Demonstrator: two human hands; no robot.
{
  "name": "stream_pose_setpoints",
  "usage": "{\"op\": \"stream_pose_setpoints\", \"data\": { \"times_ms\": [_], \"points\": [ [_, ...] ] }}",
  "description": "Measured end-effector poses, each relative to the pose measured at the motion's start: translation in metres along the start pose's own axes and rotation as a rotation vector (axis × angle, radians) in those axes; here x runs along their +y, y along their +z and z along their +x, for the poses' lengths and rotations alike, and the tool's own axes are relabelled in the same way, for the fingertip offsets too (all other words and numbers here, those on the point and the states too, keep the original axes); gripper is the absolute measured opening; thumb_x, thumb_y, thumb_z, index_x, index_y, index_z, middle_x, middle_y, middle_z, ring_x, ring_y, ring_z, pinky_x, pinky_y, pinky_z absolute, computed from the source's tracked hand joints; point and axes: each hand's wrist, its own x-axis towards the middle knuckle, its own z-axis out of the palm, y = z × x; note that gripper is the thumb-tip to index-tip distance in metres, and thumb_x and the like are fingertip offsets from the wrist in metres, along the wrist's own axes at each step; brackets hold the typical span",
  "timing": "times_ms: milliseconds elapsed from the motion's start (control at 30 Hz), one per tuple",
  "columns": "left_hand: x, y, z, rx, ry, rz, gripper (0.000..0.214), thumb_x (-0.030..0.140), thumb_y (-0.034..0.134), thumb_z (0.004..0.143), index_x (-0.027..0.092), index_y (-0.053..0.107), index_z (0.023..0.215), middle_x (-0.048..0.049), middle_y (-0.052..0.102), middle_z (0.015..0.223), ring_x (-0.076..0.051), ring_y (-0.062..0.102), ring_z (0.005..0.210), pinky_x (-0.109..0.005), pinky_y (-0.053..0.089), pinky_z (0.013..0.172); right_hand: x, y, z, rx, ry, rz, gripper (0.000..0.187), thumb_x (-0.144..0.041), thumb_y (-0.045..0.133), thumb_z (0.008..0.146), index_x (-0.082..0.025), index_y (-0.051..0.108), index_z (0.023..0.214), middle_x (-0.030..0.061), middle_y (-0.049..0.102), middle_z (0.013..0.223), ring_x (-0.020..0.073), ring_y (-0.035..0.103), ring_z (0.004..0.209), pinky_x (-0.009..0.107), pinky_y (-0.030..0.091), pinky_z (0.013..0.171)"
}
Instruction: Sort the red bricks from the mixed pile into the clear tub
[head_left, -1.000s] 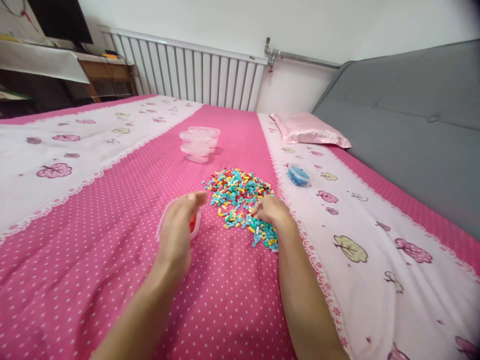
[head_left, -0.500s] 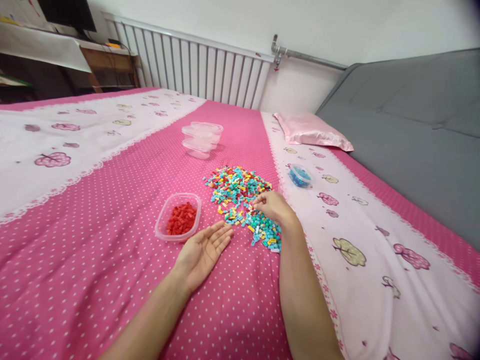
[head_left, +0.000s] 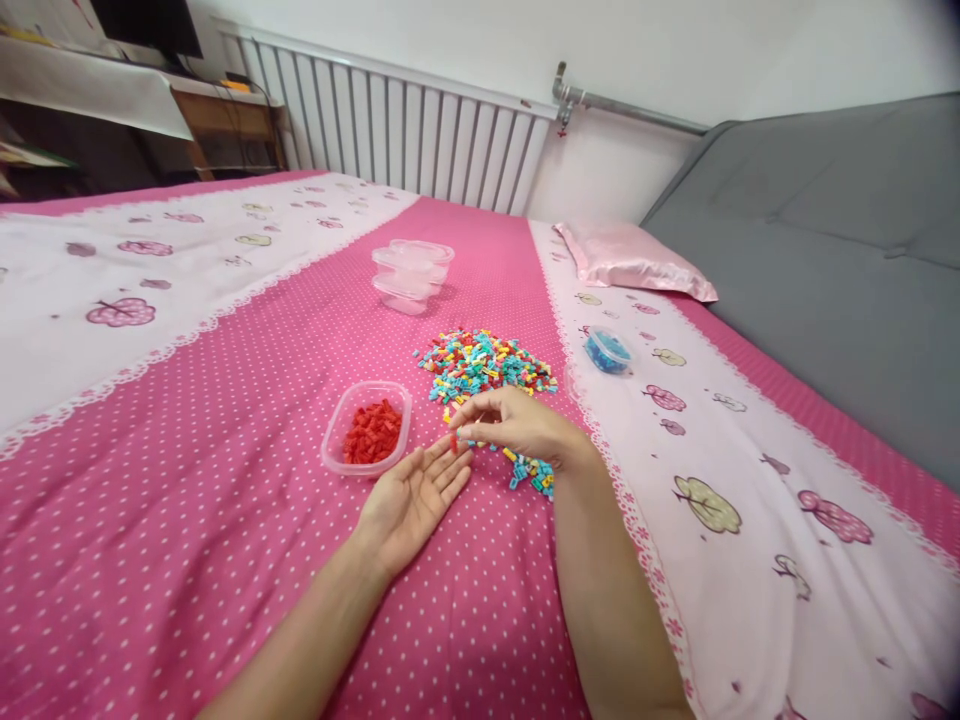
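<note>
right hand (head_left: pixel 517 425) pinches red piece (head_left: pixel 453 440)

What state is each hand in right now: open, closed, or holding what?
Left hand: open, palm up, holding nothing.
Right hand: closed in a pinch on a small red plastic brick.

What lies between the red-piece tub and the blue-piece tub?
In the head view: the mixed-colour pile of pieces, partly under the right hand pinching a red piece.

The left hand (head_left: pixel 409 500) and right hand (head_left: pixel 517 425) were bare, with slender fingers. The left forearm (head_left: pixel 300 640) and right forearm (head_left: pixel 607 600), in the lower middle of the frame, were bare too.
</note>
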Motion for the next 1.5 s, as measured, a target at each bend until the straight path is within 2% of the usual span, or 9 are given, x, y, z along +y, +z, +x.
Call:
{"op": "stream_pose_setpoints", "data": {
  "times_ms": [100,167,233,333,500,733,933,1233,1500],
  "points": [
    [0.0,0.001,-0.001,0.012,-0.006,-0.013,0.038,0.018,0.032,0.094,0.003,0.048,0.125,-0.0192,0.064,0.113,-0.026,0.061,0.108,-0.034,0.055,0.087,0.003,-0.003,0.0,0.222,0.078,-0.173,0.022,-0.018,0.057,0.079,-0.017,0.071,0.096,0.0045,0.072,0.091,0.014,0.064,0.082,0.024,0.047,0.074],
    [0.001,0.002,-0.002,0.03,-0.008,-0.021,0.037,0.018,0.032,0.094,0.003,0.047,0.124,-0.0192,0.065,0.11,-0.025,0.062,0.107,-0.032,0.056,0.084,0.008,-0.01,-0.002,0.451,0.237,-0.367,0.021,-0.016,0.057,0.079,-0.019,0.073,0.092,0.0045,0.073,0.09,0.0155,0.065,0.084,0.026,0.047,0.077],
    [0.001,0.003,-0.002,0.041,-0.007,-0.028,0.036,0.017,0.032,0.094,0.002,0.048,0.123,-0.0195,0.065,0.108,-0.026,0.063,0.106,-0.032,0.056,0.083,0.014,-0.018,-0.004,0.57,0.439,-0.533,0.02,-0.016,0.058,0.077,-0.023,0.075,0.084,0.0037,0.073,0.09,0.0176,0.065,0.086,0.026,0.047,0.077],
    [0.001,0.003,-0.002,0.042,-0.001,-0.027,0.035,0.017,0.031,0.094,0.003,0.048,0.121,-0.0201,0.065,0.108,-0.025,0.063,0.105,-0.032,0.056,0.083,0.023,-0.024,-0.005,0.478,0.62,-0.632,0.02,-0.014,0.062,0.071,-0.027,0.076,0.078,0.0015,0.074,0.088,0.0181,0.066,0.084,0.024,0.047,0.071],
    [0.0,0.003,-0.001,0.045,0.007,-0.015,0.033,0.017,0.032,0.093,0.005,0.05,0.118,-0.0194,0.065,0.107,-0.025,0.064,0.104,-0.032,0.057,0.081,0.04,-0.024,0.005,0.337,0.69,-0.649,0.025,-0.009,0.063,0.068,-0.026,0.076,0.081,0.0019,0.074,0.088,0.017,0.067,0.082,0.021,0.045,0.065],
    [0.0,0.001,-0.001,0.03,0.016,-0.009,0.033,0.016,0.034,0.092,0.004,0.05,0.118,-0.0204,0.065,0.107,-0.026,0.064,0.104,-0.033,0.056,0.082,0.037,-0.022,0.006,0.355,0.69,-0.657,0.014,-0.02,0.069,0.069,-0.023,0.075,0.081,0.005,0.074,0.091,0.0188,0.067,0.086,0.023,0.047,0.069],
    [0.0,0.003,-0.001,0.037,0.012,-0.009,0.034,0.016,0.034,0.092,0.005,0.05,0.12,-0.0202,0.065,0.108,-0.024,0.064,0.102,-0.032,0.057,0.081,0.036,-0.017,0.012,0.38,0.76,-0.717,0.018,-0.023,0.067,0.07,-0.023,0.075,0.086,0.0093,0.072,0.099,0.0233,0.067,0.09,0.03,0.05,0.074],
    [0.0,0.004,-0.002,0.035,0.017,0.001,0.033,0.017,0.034,0.092,0.004,0.05,0.118,-0.0201,0.065,0.107,-0.024,0.065,0.101,-0.032,0.056,0.081,0.036,-0.019,0.008,0.382,0.729,-0.677,0.017,-0.022,0.065,0.071,-0.022,0.074,0.086,0.0088,0.071,0.098,0.0224,0.066,0.091,0.029,0.05,0.075],
    [0.0,0.003,-0.002,0.047,0.009,-0.008,0.035,0.016,0.034,0.092,0.004,0.048,0.122,-0.0206,0.065,0.107,-0.024,0.065,0.1,-0.032,0.057,0.08,0.044,-0.028,0.006,0.549,0.853,-0.695,0.027,-0.021,0.064,0.071,-0.023,0.072,0.097,0.0137,0.067,0.112,0.0306,0.064,0.102,0.038,0.051,0.079]
  ]
}}
